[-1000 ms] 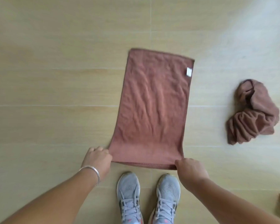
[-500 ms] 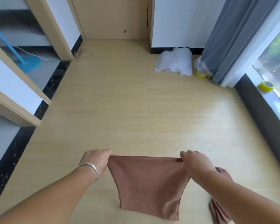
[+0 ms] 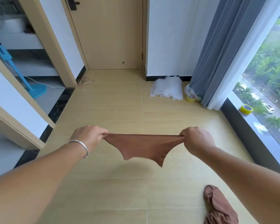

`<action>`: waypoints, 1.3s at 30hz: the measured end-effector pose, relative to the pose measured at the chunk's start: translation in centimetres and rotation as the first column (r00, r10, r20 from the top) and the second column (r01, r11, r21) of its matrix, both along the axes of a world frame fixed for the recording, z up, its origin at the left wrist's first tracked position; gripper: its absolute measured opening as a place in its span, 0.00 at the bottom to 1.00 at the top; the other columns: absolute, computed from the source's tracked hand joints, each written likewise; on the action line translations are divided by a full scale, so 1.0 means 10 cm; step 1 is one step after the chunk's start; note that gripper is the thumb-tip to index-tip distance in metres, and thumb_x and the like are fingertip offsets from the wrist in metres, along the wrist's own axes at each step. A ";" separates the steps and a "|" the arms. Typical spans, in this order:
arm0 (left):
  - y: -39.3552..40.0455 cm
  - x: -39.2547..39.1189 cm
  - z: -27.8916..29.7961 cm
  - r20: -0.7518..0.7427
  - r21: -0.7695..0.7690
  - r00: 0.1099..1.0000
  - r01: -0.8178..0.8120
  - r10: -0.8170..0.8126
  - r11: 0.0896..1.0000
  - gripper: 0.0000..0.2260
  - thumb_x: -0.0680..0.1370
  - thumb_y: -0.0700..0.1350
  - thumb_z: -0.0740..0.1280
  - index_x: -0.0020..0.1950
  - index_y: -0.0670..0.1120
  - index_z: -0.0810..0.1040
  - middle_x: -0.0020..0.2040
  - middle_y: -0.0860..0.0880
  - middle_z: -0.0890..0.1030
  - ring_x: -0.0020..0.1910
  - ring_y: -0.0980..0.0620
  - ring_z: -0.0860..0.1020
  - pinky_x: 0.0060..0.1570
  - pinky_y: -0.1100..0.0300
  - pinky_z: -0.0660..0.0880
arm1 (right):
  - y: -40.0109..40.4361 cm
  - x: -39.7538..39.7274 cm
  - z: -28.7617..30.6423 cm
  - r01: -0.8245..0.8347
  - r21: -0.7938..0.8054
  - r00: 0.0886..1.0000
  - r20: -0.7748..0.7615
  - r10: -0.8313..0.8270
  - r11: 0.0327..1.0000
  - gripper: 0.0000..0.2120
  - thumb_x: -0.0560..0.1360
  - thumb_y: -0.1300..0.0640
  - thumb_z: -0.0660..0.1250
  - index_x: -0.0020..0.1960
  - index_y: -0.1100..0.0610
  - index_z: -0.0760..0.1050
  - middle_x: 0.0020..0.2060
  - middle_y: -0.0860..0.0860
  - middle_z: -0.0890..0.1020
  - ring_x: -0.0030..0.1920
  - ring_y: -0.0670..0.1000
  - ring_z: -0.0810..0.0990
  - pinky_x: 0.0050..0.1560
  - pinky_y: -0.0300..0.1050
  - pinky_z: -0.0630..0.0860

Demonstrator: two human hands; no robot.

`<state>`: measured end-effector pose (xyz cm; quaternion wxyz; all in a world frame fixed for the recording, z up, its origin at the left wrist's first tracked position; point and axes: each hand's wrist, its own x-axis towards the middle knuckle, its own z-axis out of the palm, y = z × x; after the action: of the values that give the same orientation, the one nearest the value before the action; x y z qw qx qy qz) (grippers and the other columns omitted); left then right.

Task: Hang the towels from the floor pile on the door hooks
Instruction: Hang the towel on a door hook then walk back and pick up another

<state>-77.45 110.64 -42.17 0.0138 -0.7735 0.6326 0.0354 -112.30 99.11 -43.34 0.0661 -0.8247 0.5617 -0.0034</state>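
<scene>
A brown towel (image 3: 142, 147) hangs stretched in the air between my hands, above the wooden floor. My left hand (image 3: 89, 137), with a silver bracelet on its wrist, grips the towel's left top corner. My right hand (image 3: 196, 139) grips the right top corner. A second brown towel (image 3: 217, 206) lies crumpled on the floor at the lower right. Straight ahead stands a closed wooden door (image 3: 110, 34) with a dark handle at its top left; no hooks show in the head view.
A white folded cloth (image 3: 166, 88) lies by the far wall. Grey and white curtains (image 3: 225, 46) hang at the right beside a large window. Yellow tape rolls (image 3: 246, 109) sit on the sill and floor. A blue fan stand (image 3: 34, 91) is in the left doorway.
The towel lay flat on the floor a second ago; both hands have lifted it by its near corners and the view has risen toward the door.
</scene>
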 end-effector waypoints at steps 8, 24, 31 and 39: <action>0.75 -0.09 -1.08 -0.107 0.258 0.993 0.077 -0.051 0.963 0.09 0.81 0.54 0.61 0.52 0.58 0.80 0.48 0.60 0.80 0.46 0.55 0.77 0.38 0.60 0.68 | 0.81 -0.31 -1.29 0.001 0.277 1.000 -0.029 0.007 0.961 0.27 0.67 0.66 0.52 0.55 0.45 0.79 0.51 0.47 0.81 0.52 0.54 0.79 0.47 0.45 0.76; 2.81 -0.80 -3.72 -0.391 0.572 0.913 0.142 0.115 0.808 0.10 0.81 0.50 0.61 0.58 0.56 0.80 0.54 0.58 0.79 0.55 0.56 0.77 0.52 0.59 0.71 | 2.69 -1.13 -3.70 0.059 0.625 0.973 -0.211 0.095 0.778 0.27 0.71 0.64 0.52 0.59 0.40 0.76 0.54 0.44 0.80 0.56 0.49 0.78 0.48 0.42 0.72; 2.72 -0.73 -4.20 -0.393 0.616 0.845 -0.051 0.363 0.786 0.06 0.77 0.51 0.68 0.49 0.54 0.84 0.46 0.55 0.84 0.47 0.54 0.80 0.47 0.60 0.73 | 2.53 -1.03 -4.18 0.138 0.638 0.985 -0.172 -0.034 0.758 0.18 0.76 0.60 0.58 0.54 0.42 0.79 0.49 0.43 0.83 0.49 0.50 0.80 0.38 0.42 0.67; 1.27 -0.27 -5.01 -0.438 0.420 0.763 -0.294 0.476 0.858 0.05 0.75 0.44 0.72 0.49 0.49 0.85 0.47 0.50 0.85 0.42 0.53 0.78 0.44 0.63 0.69 | 1.10 -0.48 -4.90 0.243 0.531 0.961 -0.019 -0.275 0.812 0.08 0.74 0.56 0.64 0.50 0.50 0.81 0.47 0.53 0.84 0.48 0.57 0.80 0.39 0.43 0.69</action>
<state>-80.11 123.34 -92.23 -0.0401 -0.8346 0.4214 0.3524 -117.07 110.11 -92.30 0.3056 -0.6899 0.6456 0.1178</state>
